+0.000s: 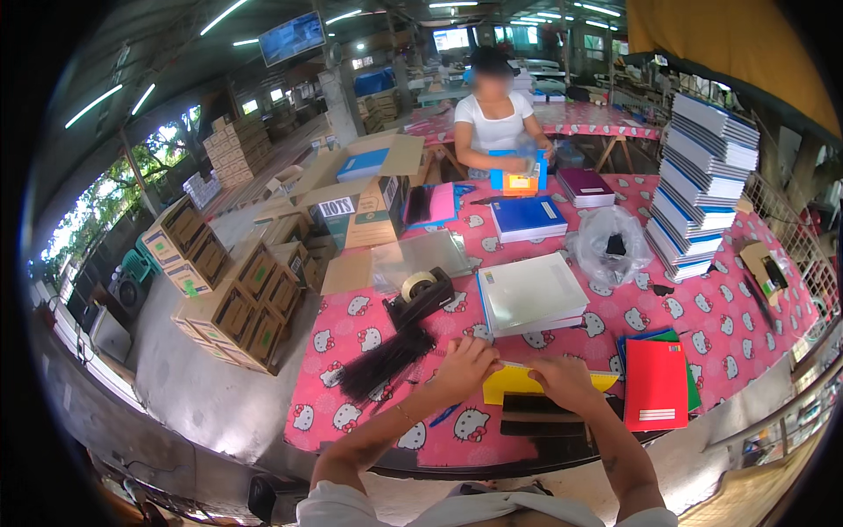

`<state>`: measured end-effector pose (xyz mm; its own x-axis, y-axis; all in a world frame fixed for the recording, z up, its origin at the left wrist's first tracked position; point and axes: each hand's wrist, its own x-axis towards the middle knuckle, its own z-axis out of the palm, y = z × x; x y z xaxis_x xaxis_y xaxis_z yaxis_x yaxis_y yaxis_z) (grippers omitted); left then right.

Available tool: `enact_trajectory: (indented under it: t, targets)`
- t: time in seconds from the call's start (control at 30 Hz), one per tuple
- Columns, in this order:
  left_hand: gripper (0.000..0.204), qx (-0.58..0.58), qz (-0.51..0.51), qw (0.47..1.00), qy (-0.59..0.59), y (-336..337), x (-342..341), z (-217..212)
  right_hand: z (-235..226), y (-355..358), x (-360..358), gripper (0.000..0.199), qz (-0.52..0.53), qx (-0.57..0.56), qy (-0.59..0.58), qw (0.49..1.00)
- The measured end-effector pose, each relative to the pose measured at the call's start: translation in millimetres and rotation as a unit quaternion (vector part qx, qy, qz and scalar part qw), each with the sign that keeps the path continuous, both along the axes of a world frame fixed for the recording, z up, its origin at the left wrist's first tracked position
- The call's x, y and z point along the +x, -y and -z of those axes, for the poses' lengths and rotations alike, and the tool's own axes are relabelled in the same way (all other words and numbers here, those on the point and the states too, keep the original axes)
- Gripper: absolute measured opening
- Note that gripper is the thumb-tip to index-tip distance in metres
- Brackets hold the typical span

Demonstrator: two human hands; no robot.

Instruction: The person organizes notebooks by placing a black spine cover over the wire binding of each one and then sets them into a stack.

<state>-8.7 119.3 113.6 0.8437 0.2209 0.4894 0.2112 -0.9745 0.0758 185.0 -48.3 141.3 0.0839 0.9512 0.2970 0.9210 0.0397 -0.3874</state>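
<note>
Close to the table's near edge, my left hand (471,362) has its fingers curled over the upper left edge of a yellow notebook (509,385). My right hand (566,383) grips the same notebook farther right, its thumb pointing inward. The notebook stands tilted, with a dark block-like holder (542,415) just below it. Beyond my hands lies a stack of notebooks with a pale, glossy cover (531,290). Left of my left hand, a bundle of thin black strands (386,362) rests beside a black tape dispenser (420,297). A blue pen (445,414) lies near my left wrist.
Red, green and blue notebooks (656,382) lie at the right. A tall notebook stack (702,189) rises behind a clear plastic bag (612,246). Blue notebooks (529,218) and an open carton (364,206) sit farther back. Across the table, a person (496,123) handles a blue item.
</note>
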Motion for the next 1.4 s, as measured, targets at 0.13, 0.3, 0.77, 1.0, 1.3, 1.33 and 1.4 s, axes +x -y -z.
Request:
enact_trajectory:
  t: [0.13,0.3,0.77,1.0,1.3,1.33,1.4]
  targets:
    - [0.028,0.115,-0.056,0.988,0.088,22.0,15.6,-11.0,3.8,2.2,0.9,0.019,0.019,0.005,0.013,1.0]
    - [0.025,-0.108,0.003,0.994,0.03,4.0,-5.5,3.5,8.1,3.8,-0.4,0.02,0.014,0.02,0.001,1.0]
    - [0.061,0.037,-0.102,0.993,0.041,19.6,21.1,11.4,-0.6,2.5,-1.4,0.023,0.034,-0.023,0.043,0.998]
    - [0.086,-0.042,-0.145,0.988,0.008,45.7,11.7,55.4,4.2,-0.1,-5.1,0.024,0.048,-0.014,0.014,0.999]
    - [0.086,0.026,-0.15,0.988,0.0,40.3,27.7,38.5,9.4,1.2,-2.5,0.026,0.041,-0.028,0.032,0.998]
    - [0.087,0.002,-0.105,0.994,-0.016,42.8,28.8,36.3,11.0,-1.9,0.4,0.029,0.039,-0.009,0.027,0.999]
    - [0.087,-0.02,-0.057,0.998,-0.03,49.0,30.2,35.2,12.3,0.3,3.1,0.032,0.04,0.012,0.024,0.999]
